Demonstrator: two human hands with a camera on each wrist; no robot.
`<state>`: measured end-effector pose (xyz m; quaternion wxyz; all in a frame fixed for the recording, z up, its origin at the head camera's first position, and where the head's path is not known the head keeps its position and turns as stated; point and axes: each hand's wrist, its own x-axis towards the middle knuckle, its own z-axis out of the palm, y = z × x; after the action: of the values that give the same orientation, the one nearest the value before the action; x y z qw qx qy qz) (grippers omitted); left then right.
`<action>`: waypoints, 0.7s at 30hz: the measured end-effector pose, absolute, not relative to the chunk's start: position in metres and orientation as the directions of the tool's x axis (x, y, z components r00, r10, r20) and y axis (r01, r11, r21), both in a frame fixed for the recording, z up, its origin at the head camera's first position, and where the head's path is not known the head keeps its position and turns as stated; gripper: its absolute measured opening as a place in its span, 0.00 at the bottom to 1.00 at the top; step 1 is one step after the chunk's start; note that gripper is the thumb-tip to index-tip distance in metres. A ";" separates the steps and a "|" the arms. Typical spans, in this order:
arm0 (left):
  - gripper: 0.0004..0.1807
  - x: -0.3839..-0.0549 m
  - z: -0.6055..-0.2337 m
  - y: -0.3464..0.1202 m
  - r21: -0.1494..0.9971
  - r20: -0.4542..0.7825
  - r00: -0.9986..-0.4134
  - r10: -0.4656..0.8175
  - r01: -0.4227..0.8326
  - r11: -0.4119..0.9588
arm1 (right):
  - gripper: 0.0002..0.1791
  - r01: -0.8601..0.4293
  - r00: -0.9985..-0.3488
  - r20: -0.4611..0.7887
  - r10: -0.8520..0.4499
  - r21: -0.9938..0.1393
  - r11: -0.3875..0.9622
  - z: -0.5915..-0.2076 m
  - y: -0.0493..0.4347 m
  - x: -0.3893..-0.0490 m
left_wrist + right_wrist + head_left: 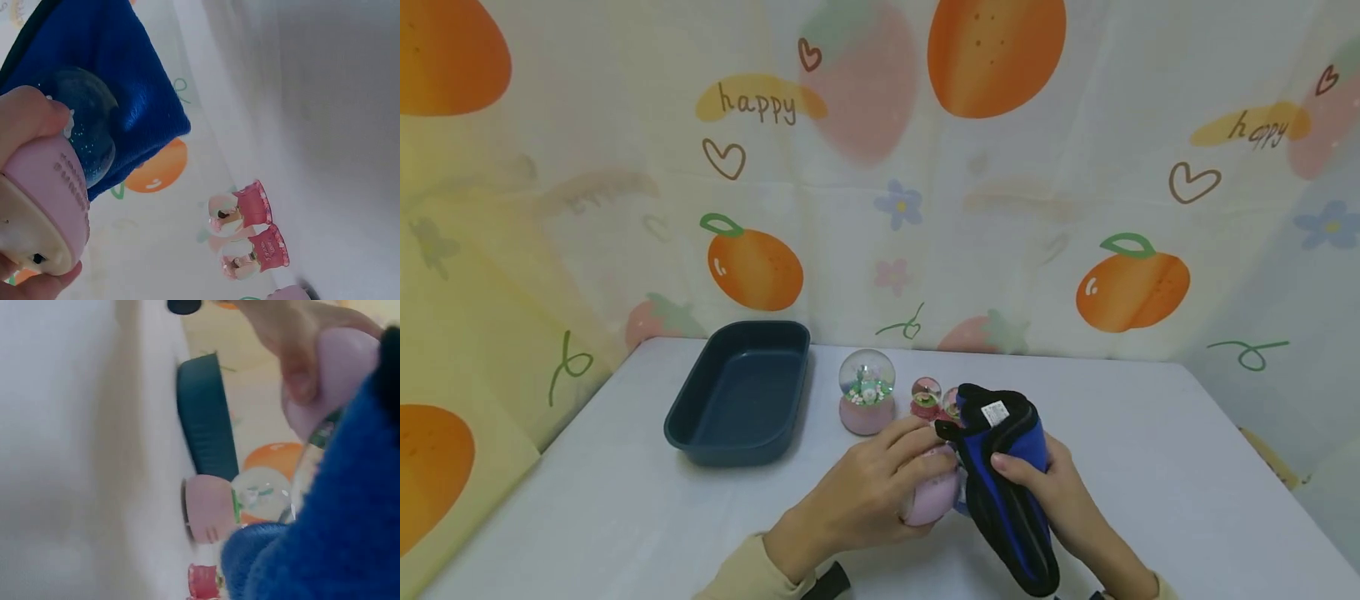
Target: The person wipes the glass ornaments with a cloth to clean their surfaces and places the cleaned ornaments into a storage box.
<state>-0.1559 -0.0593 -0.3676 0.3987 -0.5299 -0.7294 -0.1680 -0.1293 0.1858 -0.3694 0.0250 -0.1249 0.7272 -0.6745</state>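
Note:
In the head view my left hand [861,483] grips a snow globe [932,497] by its pink base, tilted on its side above the table. My right hand [1063,492] holds a folded blue and black cloth [1000,467] with a white label, its thumb across the front. In the left wrist view the clear dome [97,134] lies against the cloth's fuzzy blue side [147,94]. The base's cream underside [28,231] faces outward there. The right wrist view shows the cloth [337,519] partly covering the dome.
A dark teal tray [700,446] stands at the back left. To its right is an upright snow globe [867,396] with a pink base. Two small red-based globes, one of them the left globe [926,397], stand behind my hands. A printed curtain [850,250] hangs behind the white table [587,500].

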 end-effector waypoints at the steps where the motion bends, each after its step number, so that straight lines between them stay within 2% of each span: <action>1: 0.37 -0.156 -0.367 -0.059 -0.189 0.757 -0.110 0.644 0.906 0.378 | 0.10 -0.121 -0.960 0.110 -0.256 -0.992 0.030 -0.370 0.189 -0.131; 5: 0.37 -0.156 -0.367 -0.060 -0.208 0.749 -0.090 0.656 0.909 0.362 | 0.10 -0.055 -0.929 0.067 -0.365 -0.997 -0.045 -0.371 0.196 -0.135; 9: 0.38 -0.157 -0.369 -0.060 -0.200 0.744 -0.092 0.662 0.914 0.353 | 0.13 -0.089 -0.925 0.116 -0.362 -0.992 -0.089 -0.373 0.196 -0.137; 15: 0.36 -0.159 -0.372 -0.060 -0.112 0.750 -0.134 0.648 0.939 0.324 | 0.21 -0.270 -0.914 0.267 -0.306 -0.962 -0.034 -0.372 0.195 -0.134; 19: 0.38 -0.159 -0.373 -0.060 -0.056 0.753 -0.155 0.639 0.953 0.297 | 0.29 -0.451 -0.838 0.402 -0.368 -0.891 0.054 -0.369 0.195 -0.132; 21: 0.39 -0.159 -0.373 -0.060 -0.066 0.755 -0.148 0.639 0.952 0.297 | 0.33 -0.512 -0.808 0.439 -0.393 -0.853 0.100 -0.369 0.192 -0.132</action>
<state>-0.1588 -0.0603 -0.3730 0.3525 -0.5495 -0.7242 -0.2222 -0.1320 0.1924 -0.3686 -0.0498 -0.3060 0.7398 -0.5971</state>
